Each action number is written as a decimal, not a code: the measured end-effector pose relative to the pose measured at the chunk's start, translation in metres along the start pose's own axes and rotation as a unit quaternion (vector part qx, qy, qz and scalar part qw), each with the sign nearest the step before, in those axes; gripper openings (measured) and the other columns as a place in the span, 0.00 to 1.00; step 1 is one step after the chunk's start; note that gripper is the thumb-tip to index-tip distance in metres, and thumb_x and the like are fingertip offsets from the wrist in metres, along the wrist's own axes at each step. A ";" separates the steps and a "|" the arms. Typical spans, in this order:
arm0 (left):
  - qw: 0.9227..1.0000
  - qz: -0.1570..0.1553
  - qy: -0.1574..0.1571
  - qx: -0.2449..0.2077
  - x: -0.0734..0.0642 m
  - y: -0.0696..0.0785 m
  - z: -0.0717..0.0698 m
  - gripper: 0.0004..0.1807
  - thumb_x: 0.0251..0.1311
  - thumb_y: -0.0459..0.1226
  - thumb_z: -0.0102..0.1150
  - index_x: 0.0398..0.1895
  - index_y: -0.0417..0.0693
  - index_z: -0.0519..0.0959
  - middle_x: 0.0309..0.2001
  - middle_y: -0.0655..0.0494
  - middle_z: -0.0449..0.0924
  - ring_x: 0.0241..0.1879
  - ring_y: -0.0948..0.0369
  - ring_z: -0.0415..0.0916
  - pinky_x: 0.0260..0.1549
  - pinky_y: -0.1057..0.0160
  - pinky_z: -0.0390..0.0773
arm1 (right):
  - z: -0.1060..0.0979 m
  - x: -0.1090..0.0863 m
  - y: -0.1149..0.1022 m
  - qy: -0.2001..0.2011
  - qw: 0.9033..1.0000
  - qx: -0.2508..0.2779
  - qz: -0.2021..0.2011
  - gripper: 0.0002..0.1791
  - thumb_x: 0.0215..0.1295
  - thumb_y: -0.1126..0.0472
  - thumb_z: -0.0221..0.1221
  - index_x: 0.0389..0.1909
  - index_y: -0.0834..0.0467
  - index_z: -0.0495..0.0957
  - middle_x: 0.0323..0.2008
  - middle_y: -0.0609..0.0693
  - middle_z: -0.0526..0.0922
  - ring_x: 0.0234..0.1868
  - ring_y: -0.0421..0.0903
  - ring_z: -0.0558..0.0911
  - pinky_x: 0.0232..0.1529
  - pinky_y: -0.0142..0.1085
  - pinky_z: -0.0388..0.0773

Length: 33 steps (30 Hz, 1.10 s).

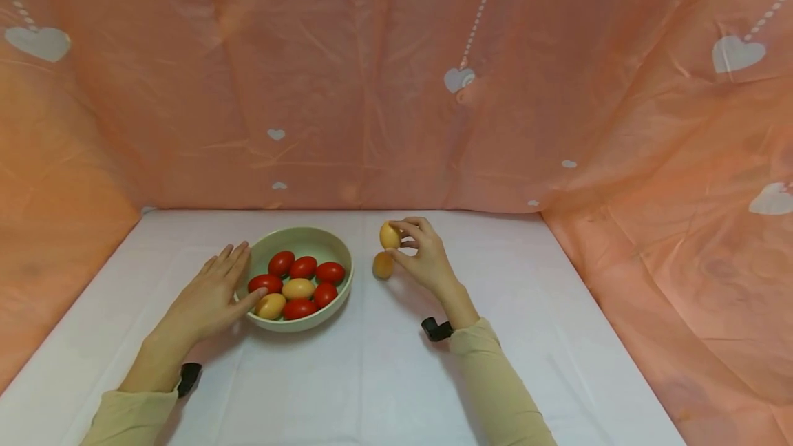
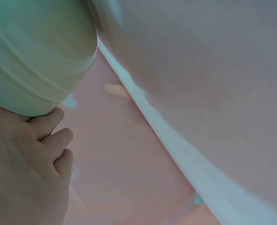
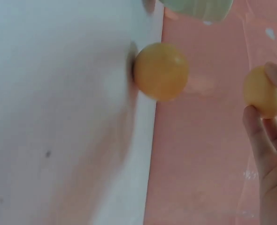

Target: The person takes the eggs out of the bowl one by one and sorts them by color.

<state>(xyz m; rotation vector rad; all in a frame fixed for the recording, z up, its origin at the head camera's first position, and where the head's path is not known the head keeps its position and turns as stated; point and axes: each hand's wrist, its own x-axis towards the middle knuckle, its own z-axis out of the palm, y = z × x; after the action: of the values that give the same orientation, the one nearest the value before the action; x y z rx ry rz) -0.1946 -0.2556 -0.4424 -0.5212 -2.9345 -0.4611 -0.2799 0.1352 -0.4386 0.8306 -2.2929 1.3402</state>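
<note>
In the head view a pale green bowl (image 1: 321, 243) holds several red eggs (image 1: 281, 263) and a few yellow eggs (image 1: 299, 289). My left hand (image 1: 207, 301) rests along the bowl's left side, fingers extended and thumb lying over the rim. The left wrist view shows its fingers (image 2: 47, 124) against the bowl's outer wall (image 2: 40, 51). To the right of the bowl, my right hand (image 1: 424, 257) pinches a yellow egg (image 3: 263, 91) between thumb and fingers, above the table. Below that egg, another yellow egg (image 1: 383, 266) sits on the table, apart from the bowl.
A white cloth covers the table (image 1: 297, 391). Orange-pink sheeting with white hearts (image 1: 396, 122) hangs behind the table and along both sides. A small black device (image 1: 436, 330) is strapped at the right wrist, another (image 1: 188, 378) at the left.
</note>
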 end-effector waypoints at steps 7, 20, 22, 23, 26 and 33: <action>1.000 -0.002 0.000 0.001 0.001 0.000 0.002 0.51 0.71 0.59 0.56 0.78 0.26 0.54 0.79 0.29 0.52 0.78 0.31 0.48 0.76 0.33 0.50 | -0.008 -0.005 0.012 -0.004 0.999 -0.013 0.040 0.28 0.57 0.75 0.73 0.61 0.66 0.80 0.55 0.63 0.76 0.49 0.56 0.85 0.50 0.35 0.87; 1.000 -0.002 -0.001 0.007 0.000 -0.001 0.000 0.52 0.71 0.58 0.57 0.79 0.26 0.53 0.80 0.30 0.51 0.78 0.32 0.48 0.77 0.34 0.49 | -0.014 -0.012 0.022 -0.061 0.989 -0.070 0.117 0.25 0.57 0.72 0.72 0.58 0.65 0.83 0.49 0.61 0.78 0.46 0.57 0.86 0.49 0.40 0.88; 1.000 -0.002 -0.001 0.007 0.000 0.000 0.000 0.52 0.71 0.58 0.57 0.79 0.26 0.53 0.80 0.30 0.51 0.78 0.32 0.48 0.77 0.34 0.49 | -0.015 -0.012 0.023 -0.076 0.985 -0.083 0.133 0.25 0.58 0.71 0.72 0.58 0.64 0.83 0.49 0.60 0.79 0.45 0.56 0.86 0.48 0.40 0.87; 1.000 -0.003 -0.001 0.007 0.000 0.000 0.000 0.52 0.71 0.58 0.58 0.79 0.26 0.53 0.80 0.30 0.51 0.78 0.32 0.48 0.77 0.34 0.49 | -0.015 -0.013 0.023 -0.084 0.983 -0.087 0.141 0.25 0.57 0.71 0.72 0.58 0.64 0.83 0.49 0.60 0.79 0.45 0.56 0.86 0.48 0.41 0.87; 1.000 -0.003 -0.001 0.006 -0.001 0.000 0.000 0.51 0.71 0.57 0.58 0.79 0.26 0.53 0.80 0.30 0.51 0.78 0.32 0.48 0.77 0.34 0.49 | -0.015 -0.013 0.025 -0.103 0.977 -0.096 0.158 0.25 0.57 0.70 0.72 0.59 0.63 0.83 0.48 0.59 0.79 0.44 0.55 0.86 0.48 0.42 0.86; 1.000 -0.001 0.000 0.004 0.000 0.000 0.000 0.51 0.70 0.57 0.58 0.79 0.26 0.54 0.79 0.29 0.52 0.78 0.31 0.48 0.76 0.34 0.50 | -0.016 -0.014 0.025 -0.133 0.971 -0.106 0.167 0.26 0.55 0.69 0.72 0.58 0.63 0.83 0.46 0.58 0.79 0.43 0.53 0.86 0.48 0.42 0.86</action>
<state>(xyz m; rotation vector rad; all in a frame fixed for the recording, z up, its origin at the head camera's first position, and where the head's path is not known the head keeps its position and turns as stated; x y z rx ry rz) -0.1944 -0.2561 -0.4421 -0.5160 -2.9353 -0.4491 -0.2848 0.1625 -0.4556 0.6011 -2.8283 1.1352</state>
